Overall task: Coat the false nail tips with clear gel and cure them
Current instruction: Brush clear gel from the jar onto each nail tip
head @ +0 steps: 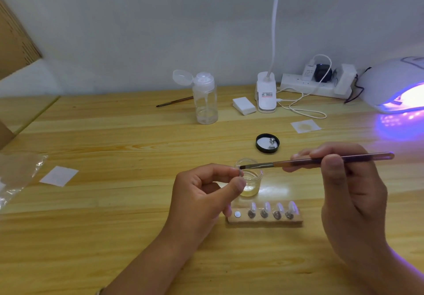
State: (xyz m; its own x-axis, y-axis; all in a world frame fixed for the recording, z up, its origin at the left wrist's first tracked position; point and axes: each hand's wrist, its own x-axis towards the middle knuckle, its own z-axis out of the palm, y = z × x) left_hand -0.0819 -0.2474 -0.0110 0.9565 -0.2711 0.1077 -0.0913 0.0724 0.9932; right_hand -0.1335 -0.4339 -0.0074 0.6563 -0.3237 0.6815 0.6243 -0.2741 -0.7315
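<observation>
Right hand [353, 193] grip pinching brush [321, 160], left hand [202, 193] grip pinching nail tip [241, 172] over gel jar [252, 185]

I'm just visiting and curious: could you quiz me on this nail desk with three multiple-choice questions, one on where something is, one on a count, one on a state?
1. Where is the black lid?
A) on the table, behind the gel jar
B) screwed onto the jar
C) in the right hand

2. How many nail tips stand on the wooden block?
A) two
B) six
C) four

3. The curing lamp is:
A) dark
B) glowing purple
C) tipped over

Answers: 1 A, the lid lies beyond the jar; 2 C, four stand in a row, with the leftmost spot bare; 3 B, purple light spills from it onto the table.
</observation>
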